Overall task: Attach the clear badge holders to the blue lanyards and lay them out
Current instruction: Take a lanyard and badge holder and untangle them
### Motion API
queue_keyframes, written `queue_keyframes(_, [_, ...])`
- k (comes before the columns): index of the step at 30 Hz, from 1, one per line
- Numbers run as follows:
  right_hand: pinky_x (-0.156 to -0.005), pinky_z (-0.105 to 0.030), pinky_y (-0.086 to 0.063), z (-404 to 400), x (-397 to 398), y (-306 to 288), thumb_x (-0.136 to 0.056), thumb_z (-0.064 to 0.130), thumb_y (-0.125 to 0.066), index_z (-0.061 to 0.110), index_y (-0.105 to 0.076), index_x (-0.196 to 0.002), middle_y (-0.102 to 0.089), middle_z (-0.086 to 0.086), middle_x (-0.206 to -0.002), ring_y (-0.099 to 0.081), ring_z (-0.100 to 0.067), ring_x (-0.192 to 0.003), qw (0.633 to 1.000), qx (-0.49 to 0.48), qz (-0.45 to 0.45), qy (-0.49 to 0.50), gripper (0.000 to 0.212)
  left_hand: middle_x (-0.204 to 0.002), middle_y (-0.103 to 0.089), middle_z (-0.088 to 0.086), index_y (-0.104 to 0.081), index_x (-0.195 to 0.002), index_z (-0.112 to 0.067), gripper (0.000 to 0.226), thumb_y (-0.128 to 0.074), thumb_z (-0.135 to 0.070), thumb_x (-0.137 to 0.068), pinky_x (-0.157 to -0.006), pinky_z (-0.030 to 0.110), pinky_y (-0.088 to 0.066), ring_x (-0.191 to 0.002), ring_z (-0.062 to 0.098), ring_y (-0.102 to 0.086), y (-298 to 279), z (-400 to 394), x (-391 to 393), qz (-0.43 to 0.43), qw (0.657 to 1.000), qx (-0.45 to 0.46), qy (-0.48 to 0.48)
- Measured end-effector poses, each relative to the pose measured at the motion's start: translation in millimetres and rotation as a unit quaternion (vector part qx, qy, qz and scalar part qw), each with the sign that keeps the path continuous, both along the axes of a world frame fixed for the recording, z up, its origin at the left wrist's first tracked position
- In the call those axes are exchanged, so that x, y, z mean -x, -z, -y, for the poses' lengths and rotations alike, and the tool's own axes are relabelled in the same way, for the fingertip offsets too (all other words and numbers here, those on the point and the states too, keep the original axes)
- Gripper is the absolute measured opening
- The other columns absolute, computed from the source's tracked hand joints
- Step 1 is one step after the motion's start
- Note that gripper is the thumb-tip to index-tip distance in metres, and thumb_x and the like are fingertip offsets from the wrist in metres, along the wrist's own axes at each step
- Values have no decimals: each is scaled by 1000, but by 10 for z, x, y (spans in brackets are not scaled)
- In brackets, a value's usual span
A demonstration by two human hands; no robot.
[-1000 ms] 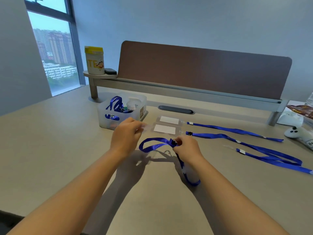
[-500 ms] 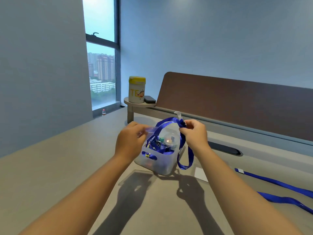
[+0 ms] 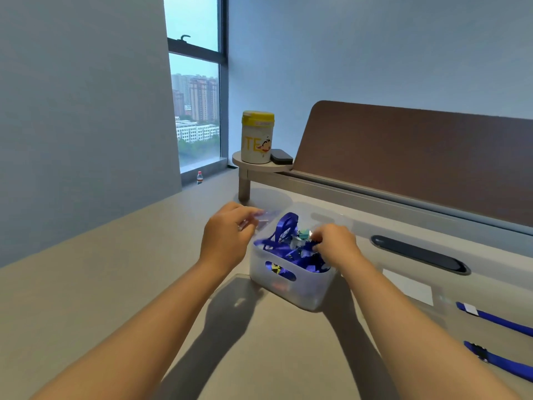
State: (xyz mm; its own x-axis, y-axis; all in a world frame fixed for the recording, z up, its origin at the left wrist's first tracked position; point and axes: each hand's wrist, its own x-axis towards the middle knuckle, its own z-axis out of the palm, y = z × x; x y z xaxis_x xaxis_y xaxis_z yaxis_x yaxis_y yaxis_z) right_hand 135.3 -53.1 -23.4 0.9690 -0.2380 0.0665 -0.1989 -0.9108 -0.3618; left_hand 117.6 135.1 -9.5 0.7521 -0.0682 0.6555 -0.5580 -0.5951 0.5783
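A translucent white bin [image 3: 291, 287] on the desk holds a tangle of blue lanyards [image 3: 284, 238]. My left hand [image 3: 227, 241] hovers at the bin's left rim, pinching a clear badge holder [image 3: 264, 216]. My right hand [image 3: 336, 245] is down inside the bin's right side, fingers closed on a blue lanyard. To the right a clear badge holder with a white card [image 3: 409, 287] lies flat, and two blue lanyards [image 3: 496, 319] [image 3: 501, 362] stretch off the right edge.
A brown divider panel [image 3: 418, 160] on a grey rail runs along the back. A yellow-lidded canister [image 3: 257, 137] and a small dark case [image 3: 281, 156] sit on a round shelf. A dark cable slot [image 3: 419, 254] lies behind the bin. A window is at left.
The view swung left from the laid-out lanyards to the bin. Both hands lifted the lanyard and badge holder over the bin, and now the right hand has lowered the lanyard into it.
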Motion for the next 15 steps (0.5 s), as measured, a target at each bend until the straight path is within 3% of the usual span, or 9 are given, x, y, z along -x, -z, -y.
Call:
queue_keyframes(2, [-91,-37,-40,-16,42,-39,-86,22,-59,22,-59,-121,-60,-10,-126,-50,-31,-116,999,18,-37,-21,35,-96,-65,20,-64,-101,-6,21,-57,-4,-81,-63,15,-38,-78,17,-49,-12,14,32,5,1000,-6,7])
queue_keyframes(5, [-97,-38,-45,-55,237,-150,-86,17,-58,15,-52,-128,-57,-10,-131,-54,-29,-116,995,-85,9,-49,43,-97,-65,21,-64,-100,-4,21,-58,-4,-81,-68,26,-41,-79,18,-49,-56,75,122,14,1000,-12,17])
queue_keyframes(8, [-95,-34,-45,-1,568,-266,-85,16,-59,11,-51,-129,-56,-9,-133,-53,-24,-119,985,-144,71,-60,45,-97,-66,20,-64,-100,-5,21,-58,-4,-81,-69,27,-43,-78,20,-51,-107,195,272,31,999,-8,29])
queue_keyframes(12, [-84,-28,-42,233,1164,-332,-84,16,-61,8,-53,-125,-59,-11,-125,-53,-17,-102,971,-198,127,-44,42,-93,-66,21,-65,-99,-6,20,-60,-5,-80,-66,27,-46,-78,26,-57,-111,462,592,41,996,-6,76])
queue_keyframes(15, [-86,-28,-43,503,1687,-270,-86,17,-59,9,-53,-124,-58,-9,-123,-49,-13,-99,968,-209,139,-5,40,-93,-66,21,-65,-97,-3,18,-60,-4,-80,-65,21,-43,-80,24,-55,-33,763,919,42,991,12,126])
